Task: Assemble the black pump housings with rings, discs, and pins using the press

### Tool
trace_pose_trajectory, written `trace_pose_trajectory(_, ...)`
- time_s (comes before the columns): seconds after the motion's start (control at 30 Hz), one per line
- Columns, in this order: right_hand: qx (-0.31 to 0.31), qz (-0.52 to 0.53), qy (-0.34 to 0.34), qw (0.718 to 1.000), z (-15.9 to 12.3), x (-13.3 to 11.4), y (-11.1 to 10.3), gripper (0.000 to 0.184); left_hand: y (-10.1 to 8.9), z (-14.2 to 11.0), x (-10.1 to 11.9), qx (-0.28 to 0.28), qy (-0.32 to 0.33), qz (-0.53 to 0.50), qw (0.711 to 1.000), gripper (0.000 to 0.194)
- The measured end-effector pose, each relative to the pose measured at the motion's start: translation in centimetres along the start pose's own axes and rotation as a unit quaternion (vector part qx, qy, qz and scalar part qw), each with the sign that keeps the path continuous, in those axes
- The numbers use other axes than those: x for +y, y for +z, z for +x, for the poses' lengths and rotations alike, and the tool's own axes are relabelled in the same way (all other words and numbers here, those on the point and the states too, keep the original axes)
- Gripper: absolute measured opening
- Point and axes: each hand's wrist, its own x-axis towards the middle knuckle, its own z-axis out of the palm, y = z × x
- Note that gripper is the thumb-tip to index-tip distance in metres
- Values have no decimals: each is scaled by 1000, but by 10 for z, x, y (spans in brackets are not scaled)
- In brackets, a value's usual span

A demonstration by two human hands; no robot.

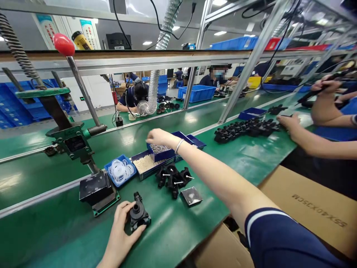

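Note:
My left hand grips a black plastic pump housing on the green bench, with fingers on its left side and the thumb at its near edge. Across the bench reaches my right hand, its fingers curled together and pointing down over the blue bin of small metal parts. Whatever is between those fingertips is hidden. Beneath and left of that bin, a box holds small cream-coloured pieces. Several black parts with white pins lie between my hands, beside a small metal block.
A hand press with a red-knobbed lever stands at left. Near it sits a blue tray of white rings. Black parts line the bench at right, near a co-worker's hands. Cardboard boxes stand below the bench edge.

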Motion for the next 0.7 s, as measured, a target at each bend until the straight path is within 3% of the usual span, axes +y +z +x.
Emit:
trace_pose_trajectory(0.1, -73, -41, 75, 994, -2, 57, 25, 22, -6, 4, 2, -43, 8, 10, 999, 40)
trace_pose_trajectory(0.17, -110, -49, 97, 988, 1, 79, 36, 25, -11, 7, 1, -50, 6, 9, 999, 37)
trace_pose_trajectory(0.3, -135, -37, 105, 985, 14, 99, 50, 28, -11, 5, -5, -17, 4, 10, 1000, 36)
trace_pose_trajectory(0.4, -135, -14, 106, 985, 21, 110, 55, 28, -18, 5, -5, -53, 27, 66, 996, 41)
trace_pose_trajectory(0.47, -127, 9, 110, 986, 23, 119, 56, 27, -28, 15, 5, -79, 63, 126, 987, 55)
trace_pose_trajectory(0.53, -111, 38, 119, 986, 23, 127, 55, 25, -37, 40, 29, -58, 121, 172, 976, 65)
trace_pose_trajectory(0.63, -65, 92, 139, 984, 23, 136, 55, 24, -32, 110, 83, 15, 221, 190, 956, 40)
trace_pose_trajectory(0.7, -23, 137, 151, 979, 21, 137, 55, 23, -13, 168, 118, -31, 259, 252, 932, 26)
